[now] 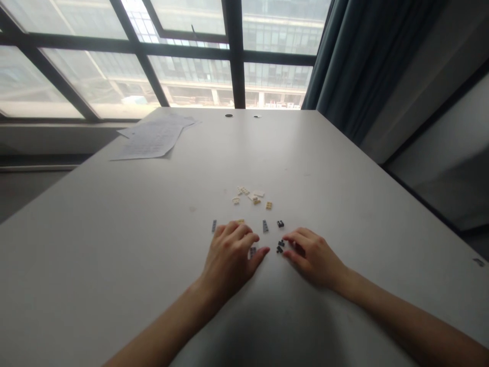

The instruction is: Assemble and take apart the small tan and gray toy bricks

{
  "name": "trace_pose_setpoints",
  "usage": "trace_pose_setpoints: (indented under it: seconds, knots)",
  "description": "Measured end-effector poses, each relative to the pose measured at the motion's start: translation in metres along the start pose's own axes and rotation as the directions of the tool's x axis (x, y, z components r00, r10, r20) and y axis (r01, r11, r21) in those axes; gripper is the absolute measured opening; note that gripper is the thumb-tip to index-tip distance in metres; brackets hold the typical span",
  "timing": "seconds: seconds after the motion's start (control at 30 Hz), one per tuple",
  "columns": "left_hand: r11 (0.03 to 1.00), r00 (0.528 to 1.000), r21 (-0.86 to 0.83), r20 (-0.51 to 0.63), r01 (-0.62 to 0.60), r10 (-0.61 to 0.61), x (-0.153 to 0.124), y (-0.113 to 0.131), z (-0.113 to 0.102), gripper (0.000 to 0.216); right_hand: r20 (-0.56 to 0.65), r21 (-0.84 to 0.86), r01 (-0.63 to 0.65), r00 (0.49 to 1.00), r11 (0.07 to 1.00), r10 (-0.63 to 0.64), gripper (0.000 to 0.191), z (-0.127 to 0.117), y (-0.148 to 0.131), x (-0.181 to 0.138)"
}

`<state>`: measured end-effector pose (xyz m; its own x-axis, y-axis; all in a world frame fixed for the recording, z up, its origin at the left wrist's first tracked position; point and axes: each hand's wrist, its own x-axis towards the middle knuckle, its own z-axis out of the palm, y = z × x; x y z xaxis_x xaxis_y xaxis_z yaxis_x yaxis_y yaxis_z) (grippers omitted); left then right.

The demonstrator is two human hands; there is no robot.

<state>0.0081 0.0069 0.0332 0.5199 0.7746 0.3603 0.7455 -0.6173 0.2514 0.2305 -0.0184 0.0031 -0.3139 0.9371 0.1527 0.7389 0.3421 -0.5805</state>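
My left hand [231,252] hovers low over the table with thumb and fingers apart. A grey toy building brick [252,252] shows between its thumb and fingers, partly hidden. My right hand [315,257] rests to the right, thumb and forefinger spread beside small black toy pieces [280,246]; whether it touches them I cannot tell. Just beyond lie a black brick [280,224] and a grey wedge-shaped piece [265,226]. A narrow grey plate [214,226] lies left of my left fingers, and a yellowish piece [240,221] is partly covered by them.
Farther off, several cream pieces [243,190] lie in a loose group near a tan brick [269,205]. Printed sheets of paper [148,140] spread over the far left of the white table [114,255]. Windows and a dark curtain [355,61] stand behind.
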Motion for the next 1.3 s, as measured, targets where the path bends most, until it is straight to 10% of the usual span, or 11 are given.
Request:
trace_pose_setpoints:
  seconds: [0.83,1.3]
  knots:
    - [0.999,0.977,0.038,-0.214,0.035,-0.027,-0.061,-0.082,-0.014,0.007,0.061,0.008,0.16,0.985,0.987,-0.16,0.026,0.017,-0.014,0.018]
    - [0.992,0.97,-0.03,-0.21,0.122,-0.126,-0.059,-0.087,-0.012,0.014,0.094,-0.006,0.195,0.977,0.981,-0.194,0.033,0.019,-0.018,0.021]
